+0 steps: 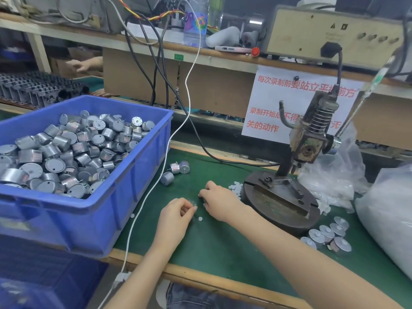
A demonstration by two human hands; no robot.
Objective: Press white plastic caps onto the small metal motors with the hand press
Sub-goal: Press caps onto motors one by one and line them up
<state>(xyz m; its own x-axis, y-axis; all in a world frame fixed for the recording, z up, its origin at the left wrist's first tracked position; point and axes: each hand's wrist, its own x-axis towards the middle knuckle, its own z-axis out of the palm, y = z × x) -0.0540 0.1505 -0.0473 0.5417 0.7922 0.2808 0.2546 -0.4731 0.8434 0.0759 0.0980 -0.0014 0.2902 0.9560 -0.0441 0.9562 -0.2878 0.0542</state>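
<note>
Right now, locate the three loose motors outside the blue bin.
Head view: the three loose motors lie on the green mat, just right of the blue bin, beyond the left hand.

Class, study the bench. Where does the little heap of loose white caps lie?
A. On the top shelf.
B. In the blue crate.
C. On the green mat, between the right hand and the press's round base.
C: the white caps lie on the green mat, with the right hand on one side and the press base on the other.
</note>
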